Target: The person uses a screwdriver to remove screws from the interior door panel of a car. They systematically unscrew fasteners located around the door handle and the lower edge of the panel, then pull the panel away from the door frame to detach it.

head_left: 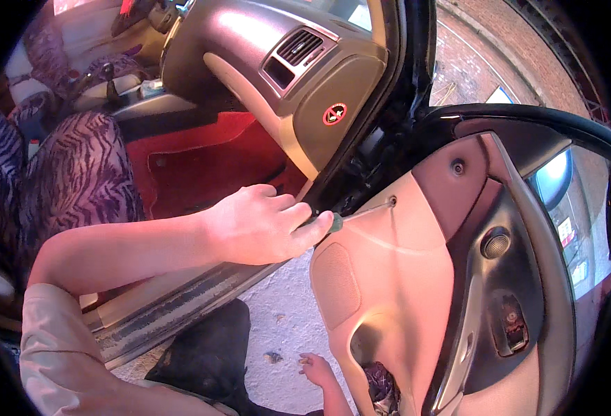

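Note:
My left hand (260, 225) reaches across the open car doorway, closed around a green-handled screwdriver (347, 217). Its thin shaft points right, and the tip sits on a screw (392, 201) near the top front corner of the beige inner door panel (389, 277). My right hand (316, 367) is low down with its fingers loosely apart and nothing in it. It hovers beside the panel's lower edge, next to the door pocket (378, 385), where a purple cloth lies.
The door stands open at the right with a dark armrest trim (506, 291), a small round speaker (495, 244) and a side mirror (552, 177). Left are the grey dashboard (305, 76), red floor carpet (201, 159), a purple striped seat cover (76, 180), the door sill (181, 298) and a dark cloth (205, 353) on concrete.

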Action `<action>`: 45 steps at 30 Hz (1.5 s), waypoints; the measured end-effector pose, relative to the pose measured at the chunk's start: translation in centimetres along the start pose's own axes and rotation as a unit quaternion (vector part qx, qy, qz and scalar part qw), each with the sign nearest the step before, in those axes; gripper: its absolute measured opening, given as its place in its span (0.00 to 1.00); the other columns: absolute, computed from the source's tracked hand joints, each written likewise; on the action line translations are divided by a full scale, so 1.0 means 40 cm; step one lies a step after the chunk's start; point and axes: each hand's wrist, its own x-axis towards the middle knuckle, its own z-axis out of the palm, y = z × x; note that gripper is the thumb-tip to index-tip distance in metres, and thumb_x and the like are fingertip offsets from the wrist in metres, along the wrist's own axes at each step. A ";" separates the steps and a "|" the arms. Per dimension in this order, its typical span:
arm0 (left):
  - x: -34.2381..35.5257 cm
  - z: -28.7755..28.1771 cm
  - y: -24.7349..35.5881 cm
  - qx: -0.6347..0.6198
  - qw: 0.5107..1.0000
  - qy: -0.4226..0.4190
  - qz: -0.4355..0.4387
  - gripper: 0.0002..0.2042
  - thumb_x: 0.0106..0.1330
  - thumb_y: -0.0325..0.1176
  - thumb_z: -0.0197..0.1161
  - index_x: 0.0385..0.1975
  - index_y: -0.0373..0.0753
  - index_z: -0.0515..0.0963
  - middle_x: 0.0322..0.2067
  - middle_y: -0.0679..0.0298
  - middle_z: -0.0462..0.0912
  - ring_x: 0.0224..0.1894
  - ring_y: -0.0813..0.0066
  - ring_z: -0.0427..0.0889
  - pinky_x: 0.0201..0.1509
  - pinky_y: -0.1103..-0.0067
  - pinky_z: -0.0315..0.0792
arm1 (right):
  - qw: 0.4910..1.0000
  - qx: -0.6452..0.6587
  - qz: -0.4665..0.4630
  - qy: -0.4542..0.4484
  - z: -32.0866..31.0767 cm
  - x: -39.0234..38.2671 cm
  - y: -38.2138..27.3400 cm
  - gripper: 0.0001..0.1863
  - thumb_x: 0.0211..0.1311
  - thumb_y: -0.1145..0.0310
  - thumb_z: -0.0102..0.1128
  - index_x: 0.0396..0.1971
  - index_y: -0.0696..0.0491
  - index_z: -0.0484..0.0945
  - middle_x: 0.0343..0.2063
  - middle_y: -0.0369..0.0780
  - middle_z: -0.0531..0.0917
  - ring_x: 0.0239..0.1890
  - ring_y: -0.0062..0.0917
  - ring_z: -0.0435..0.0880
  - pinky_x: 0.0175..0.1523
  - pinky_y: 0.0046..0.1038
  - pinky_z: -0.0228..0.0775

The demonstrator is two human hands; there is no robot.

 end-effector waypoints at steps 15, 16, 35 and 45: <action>0.021 -0.050 -0.015 -0.028 0.987 -0.154 -0.046 0.23 0.64 0.37 0.59 0.59 0.43 0.67 0.35 0.56 0.76 0.33 0.59 0.84 0.37 0.67 0.81 | 1.000 0.008 -0.009 -0.022 0.040 0.034 0.060 0.24 0.59 0.78 0.51 0.58 0.58 0.75 0.46 0.49 0.85 0.38 0.33 0.89 0.45 0.30 0.80; 0.013 -0.043 -0.017 -0.006 0.991 -0.132 -0.035 0.24 0.62 0.37 0.60 0.60 0.43 0.67 0.32 0.56 0.76 0.31 0.59 0.84 0.37 0.67 0.81 | 0.999 -0.003 -0.015 -0.029 0.035 0.029 0.048 0.25 0.60 0.79 0.51 0.59 0.60 0.73 0.48 0.49 0.84 0.38 0.33 0.89 0.44 0.29 0.80; 0.016 0.010 -0.038 -0.006 0.998 0.003 -0.060 0.19 0.61 0.46 0.67 0.49 0.46 0.78 0.17 0.69 0.71 0.19 0.69 0.77 0.19 0.74 0.73 | 1.000 0.008 -0.016 -0.026 0.055 0.049 0.085 0.25 0.59 0.80 0.48 0.59 0.60 0.73 0.48 0.49 0.84 0.38 0.31 0.89 0.40 0.28 0.79; 0.023 -0.007 -0.018 -0.236 0.955 0.048 -0.171 0.23 0.62 0.44 0.68 0.54 0.41 0.74 0.38 0.58 0.83 0.34 0.58 0.85 0.40 0.70 0.80 | 1.000 -0.024 -0.019 -0.003 0.056 0.050 0.077 0.25 0.59 0.78 0.50 0.58 0.59 0.75 0.48 0.49 0.84 0.38 0.31 0.89 0.47 0.30 0.80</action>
